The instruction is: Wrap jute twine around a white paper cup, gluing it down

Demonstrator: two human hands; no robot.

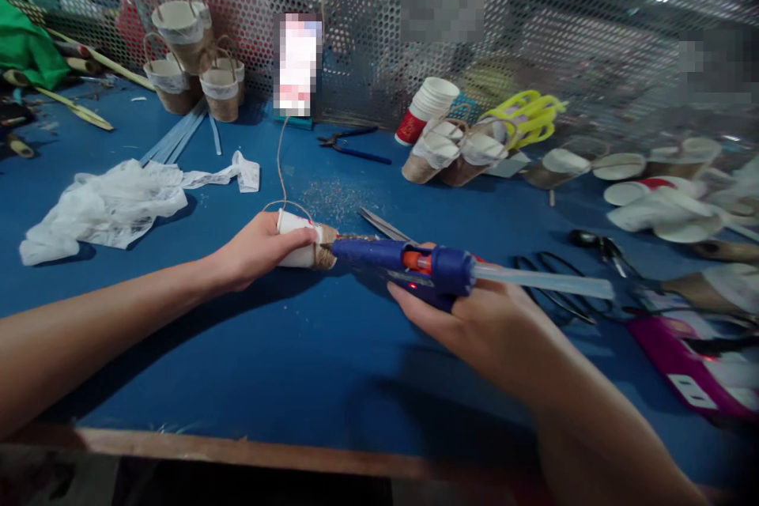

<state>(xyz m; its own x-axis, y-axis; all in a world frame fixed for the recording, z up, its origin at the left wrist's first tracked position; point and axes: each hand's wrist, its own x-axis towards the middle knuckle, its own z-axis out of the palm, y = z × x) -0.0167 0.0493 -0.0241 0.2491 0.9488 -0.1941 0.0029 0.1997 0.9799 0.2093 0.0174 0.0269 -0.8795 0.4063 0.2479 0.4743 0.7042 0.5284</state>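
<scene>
My left hand [254,249] is wrapped round a white paper cup [295,241] lying on its side, its base end partly wound with brown twine. A thin twine strand [280,166] runs up from the cup toward the back mesh. My right hand [474,316] grips a blue glue gun [409,261], whose nozzle points left and touches the twine-wrapped end of the cup. A clear glue stick [542,282] sticks out of the gun's back toward the right.
On the blue table [249,356] lie white lace fabric [112,205], scissors [557,269], pliers [349,144], stacked cups [430,107] and several twine-wrapped cup baskets [183,55]. A perforated metal screen [563,24] stands behind. More cups and a magenta object [688,356] crowd the right.
</scene>
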